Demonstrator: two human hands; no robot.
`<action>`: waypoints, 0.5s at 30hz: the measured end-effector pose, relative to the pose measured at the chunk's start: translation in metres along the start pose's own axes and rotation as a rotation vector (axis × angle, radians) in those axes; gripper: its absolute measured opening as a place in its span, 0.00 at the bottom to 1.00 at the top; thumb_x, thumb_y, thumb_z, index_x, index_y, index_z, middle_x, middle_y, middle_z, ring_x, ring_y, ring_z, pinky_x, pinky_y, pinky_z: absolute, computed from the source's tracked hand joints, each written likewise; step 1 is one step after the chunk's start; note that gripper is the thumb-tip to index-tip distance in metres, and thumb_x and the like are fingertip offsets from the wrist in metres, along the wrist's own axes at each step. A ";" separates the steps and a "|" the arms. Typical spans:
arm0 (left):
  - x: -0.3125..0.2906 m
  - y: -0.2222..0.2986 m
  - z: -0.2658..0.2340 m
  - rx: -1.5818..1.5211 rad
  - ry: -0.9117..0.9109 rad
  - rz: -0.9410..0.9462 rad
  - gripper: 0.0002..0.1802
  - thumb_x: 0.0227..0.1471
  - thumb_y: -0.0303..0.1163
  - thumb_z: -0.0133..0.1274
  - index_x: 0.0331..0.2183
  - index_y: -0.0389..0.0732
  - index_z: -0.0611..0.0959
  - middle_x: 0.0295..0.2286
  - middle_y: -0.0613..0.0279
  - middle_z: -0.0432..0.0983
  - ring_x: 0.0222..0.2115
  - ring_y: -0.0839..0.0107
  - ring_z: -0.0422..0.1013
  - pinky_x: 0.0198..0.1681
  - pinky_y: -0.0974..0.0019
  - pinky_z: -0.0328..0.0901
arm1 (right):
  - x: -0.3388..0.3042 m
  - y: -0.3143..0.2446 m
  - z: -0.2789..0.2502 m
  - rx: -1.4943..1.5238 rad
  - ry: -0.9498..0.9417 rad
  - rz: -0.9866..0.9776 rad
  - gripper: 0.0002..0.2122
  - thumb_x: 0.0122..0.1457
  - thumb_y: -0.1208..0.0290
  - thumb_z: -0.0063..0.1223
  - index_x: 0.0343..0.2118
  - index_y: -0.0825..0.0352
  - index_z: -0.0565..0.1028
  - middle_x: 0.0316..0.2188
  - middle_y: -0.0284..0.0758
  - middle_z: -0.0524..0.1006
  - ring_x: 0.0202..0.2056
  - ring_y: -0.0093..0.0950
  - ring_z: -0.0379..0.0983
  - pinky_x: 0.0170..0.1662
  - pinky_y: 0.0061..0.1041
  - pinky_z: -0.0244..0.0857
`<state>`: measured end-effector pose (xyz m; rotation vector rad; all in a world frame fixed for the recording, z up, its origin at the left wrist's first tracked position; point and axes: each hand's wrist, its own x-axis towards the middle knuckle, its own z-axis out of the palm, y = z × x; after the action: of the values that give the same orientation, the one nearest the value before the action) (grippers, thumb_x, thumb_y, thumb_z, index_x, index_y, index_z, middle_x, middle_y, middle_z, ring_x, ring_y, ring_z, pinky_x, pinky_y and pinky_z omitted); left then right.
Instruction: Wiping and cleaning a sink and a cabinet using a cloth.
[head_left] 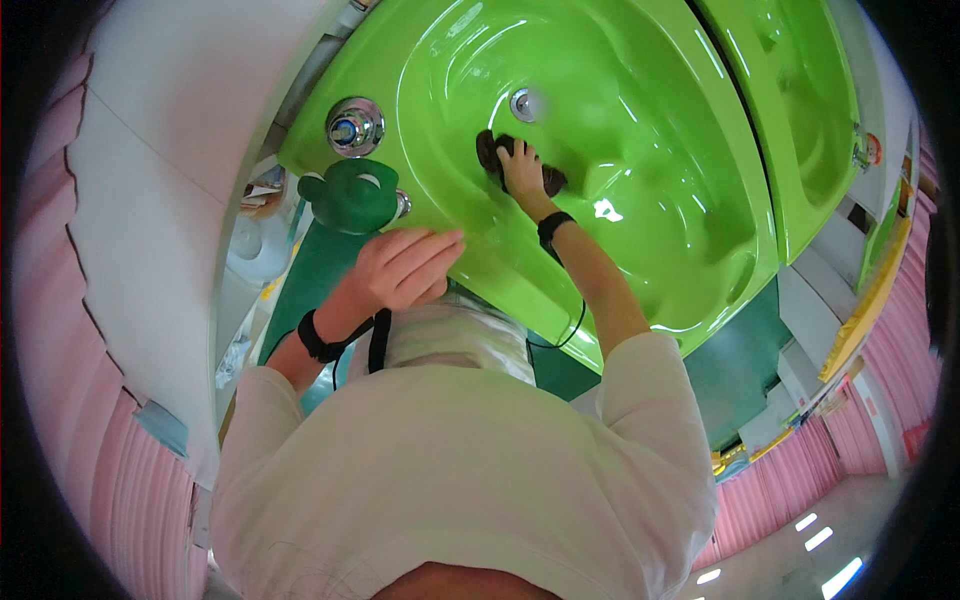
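Inside the bright green tub (pixel 640 235), my right hand (pixel 522 172) is closed over a dark brown, bunched-up cloth (pixel 486 150), pressing it against the tub's surface. Parts of the cloth stick out on both sides of the fingers. My left hand (pixel 412 268) is raised in front of my body near the tub's left edge. Its fingers are curled together, and I see nothing in them. Black bands circle both wrists.
A dark green frog-shaped piece (pixel 353 197) stands at the tub's left rim, below a chrome fitting (pixel 354 127). A round metal drain (pixel 524 105) lies beyond the cloth. A second green tub (pixel 800 120) adjoins at the right. Pink curtains (pixel 140 500) hang around.
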<state>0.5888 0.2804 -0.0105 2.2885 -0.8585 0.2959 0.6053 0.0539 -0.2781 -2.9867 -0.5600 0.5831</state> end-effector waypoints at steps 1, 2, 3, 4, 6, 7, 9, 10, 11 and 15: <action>0.001 0.000 -0.006 -0.002 0.007 -0.002 0.16 0.32 0.23 0.50 0.31 0.37 0.78 0.33 0.62 0.73 0.29 0.69 0.68 0.28 0.72 0.66 | -0.005 0.001 -0.001 0.062 -0.073 0.010 0.14 0.46 0.72 0.48 0.38 0.56 0.65 0.37 0.42 0.62 0.37 0.42 0.63 0.34 0.38 0.66; 0.001 -0.001 -0.013 0.022 0.072 0.004 0.16 0.32 0.23 0.50 0.31 0.39 0.78 0.33 0.63 0.73 0.27 0.69 0.68 0.27 0.72 0.64 | -0.006 0.002 -0.001 0.123 -0.146 0.019 0.16 0.45 0.71 0.49 0.40 0.57 0.64 0.38 0.45 0.62 0.36 0.46 0.64 0.34 0.39 0.66; 0.001 -0.004 -0.018 0.043 0.139 0.016 0.16 0.31 0.24 0.50 0.31 0.40 0.78 0.32 0.63 0.73 0.26 0.69 0.67 0.27 0.71 0.63 | -0.002 0.009 -0.001 0.113 -0.143 0.022 0.16 0.45 0.71 0.49 0.40 0.57 0.64 0.38 0.45 0.62 0.36 0.46 0.64 0.34 0.39 0.66; 0.002 -0.007 -0.019 0.042 0.149 0.019 0.16 0.31 0.24 0.50 0.31 0.40 0.78 0.32 0.63 0.73 0.26 0.69 0.67 0.27 0.71 0.63 | 0.004 0.019 -0.001 0.296 -0.244 0.148 0.19 0.44 0.69 0.51 0.41 0.59 0.63 0.38 0.48 0.63 0.36 0.48 0.64 0.36 0.40 0.65; 0.001 -0.014 -0.020 0.185 0.396 -0.063 0.15 0.31 0.26 0.50 0.30 0.43 0.78 0.32 0.64 0.73 0.26 0.68 0.66 0.32 0.66 0.60 | 0.020 0.033 -0.014 0.564 -0.252 0.336 0.24 0.42 0.64 0.54 0.43 0.65 0.63 0.36 0.53 0.66 0.36 0.52 0.64 0.41 0.42 0.61; 0.003 -0.017 -0.023 0.194 0.402 -0.071 0.15 0.31 0.26 0.50 0.30 0.43 0.78 0.32 0.64 0.73 0.26 0.68 0.66 0.32 0.66 0.60 | 0.032 0.032 -0.026 0.559 -0.254 0.323 0.24 0.42 0.64 0.54 0.43 0.65 0.63 0.36 0.53 0.66 0.36 0.52 0.64 0.41 0.42 0.61; 0.011 -0.026 -0.029 0.340 0.265 -0.212 0.13 0.39 0.28 0.48 0.33 0.40 0.76 0.39 0.58 0.69 0.35 0.60 0.64 0.40 0.57 0.57 | 0.062 0.034 -0.045 0.598 0.154 0.538 0.22 0.46 0.66 0.51 0.45 0.66 0.62 0.36 0.53 0.64 0.36 0.51 0.64 0.41 0.42 0.61; 0.016 -0.029 -0.028 0.331 0.234 -0.275 0.14 0.40 0.30 0.47 0.33 0.39 0.75 0.38 0.58 0.70 0.36 0.59 0.65 0.42 0.57 0.56 | 0.078 0.039 -0.044 0.589 0.160 0.537 0.22 0.46 0.66 0.51 0.45 0.66 0.62 0.36 0.53 0.64 0.36 0.51 0.64 0.41 0.42 0.61; 0.019 -0.032 -0.027 0.327 0.243 -0.274 0.14 0.40 0.30 0.47 0.33 0.39 0.75 0.38 0.58 0.70 0.36 0.59 0.65 0.42 0.57 0.56 | 0.097 0.042 -0.042 0.592 0.246 0.584 0.22 0.46 0.65 0.51 0.44 0.67 0.62 0.37 0.52 0.63 0.37 0.50 0.63 0.41 0.42 0.61; 0.019 -0.034 -0.025 0.244 0.209 -0.358 0.13 0.40 0.28 0.46 0.33 0.37 0.76 0.36 0.58 0.72 0.40 0.60 0.65 0.44 0.56 0.55 | 0.123 0.022 -0.025 0.335 0.316 0.641 0.21 0.46 0.65 0.52 0.44 0.66 0.63 0.39 0.50 0.62 0.41 0.47 0.61 0.41 0.40 0.62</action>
<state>0.6261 0.3065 -0.0010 2.5251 -0.3123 0.4880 0.7282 0.0777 -0.3006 -2.7963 0.4851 0.1798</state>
